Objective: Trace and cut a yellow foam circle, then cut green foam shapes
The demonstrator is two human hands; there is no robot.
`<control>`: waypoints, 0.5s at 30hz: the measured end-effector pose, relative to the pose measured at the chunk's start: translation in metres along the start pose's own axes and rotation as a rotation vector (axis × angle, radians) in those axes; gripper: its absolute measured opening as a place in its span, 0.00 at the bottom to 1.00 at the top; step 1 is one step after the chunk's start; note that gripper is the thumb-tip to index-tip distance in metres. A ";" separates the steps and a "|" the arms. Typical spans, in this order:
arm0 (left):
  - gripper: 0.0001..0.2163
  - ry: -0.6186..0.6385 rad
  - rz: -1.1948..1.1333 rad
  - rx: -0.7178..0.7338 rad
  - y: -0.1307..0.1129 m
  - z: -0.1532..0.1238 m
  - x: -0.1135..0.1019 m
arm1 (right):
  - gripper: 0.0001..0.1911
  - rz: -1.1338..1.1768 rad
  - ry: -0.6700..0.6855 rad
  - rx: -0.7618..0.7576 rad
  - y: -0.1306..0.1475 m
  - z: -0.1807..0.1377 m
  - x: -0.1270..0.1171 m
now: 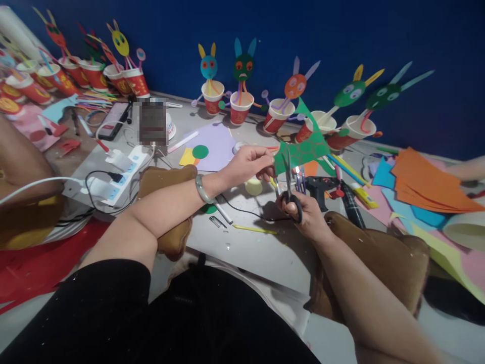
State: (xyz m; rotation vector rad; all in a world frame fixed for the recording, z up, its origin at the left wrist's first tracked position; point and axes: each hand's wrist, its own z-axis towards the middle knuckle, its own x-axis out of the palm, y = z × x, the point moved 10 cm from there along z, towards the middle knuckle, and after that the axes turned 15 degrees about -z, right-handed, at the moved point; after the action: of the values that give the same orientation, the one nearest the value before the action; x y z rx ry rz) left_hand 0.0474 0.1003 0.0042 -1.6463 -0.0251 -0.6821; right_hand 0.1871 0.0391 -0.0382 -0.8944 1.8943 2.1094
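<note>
My left hand pinches the left end of a sheet of green paper with circles drawn on it. In my right hand is a pair of scissors with black handles, blades pointing up at the paper's left part. How far apart the blades are is hard to tell. A black glue gun lies just right of the scissors. Below the hands, a yellow strip and a white marker rest on the table. A pale yellow disc lies under my left hand.
Red paper cups with paper-faced figures line the back. To the left are a power strip with cables and a phone. Orange paper sheets lie at the right, near another person's arm. Brown cushioned pads flank the table's front edge.
</note>
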 end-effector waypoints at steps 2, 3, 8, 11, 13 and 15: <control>0.16 0.007 0.010 0.003 0.000 0.000 0.000 | 0.41 0.011 -0.001 -0.006 0.000 0.000 0.000; 0.16 0.009 0.018 0.004 0.000 0.000 0.000 | 0.41 0.013 0.001 -0.008 0.000 0.000 0.000; 0.15 0.016 0.046 0.012 0.000 0.001 -0.001 | 0.40 0.011 0.023 -0.002 0.004 -0.001 0.001; 0.15 0.022 0.043 0.020 -0.001 0.001 -0.001 | 0.40 0.018 0.021 -0.007 0.006 -0.001 0.000; 0.15 0.021 0.042 0.022 -0.001 0.001 -0.001 | 0.41 0.016 0.023 -0.012 0.007 -0.001 0.000; 0.15 0.019 0.041 0.021 -0.002 0.000 0.000 | 0.41 0.011 0.022 -0.014 0.007 0.000 0.000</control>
State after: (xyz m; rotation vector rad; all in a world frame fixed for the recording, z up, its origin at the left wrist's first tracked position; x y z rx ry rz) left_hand 0.0468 0.1011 0.0058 -1.6161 0.0156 -0.6639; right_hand 0.1836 0.0374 -0.0322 -0.9158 1.9024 2.1301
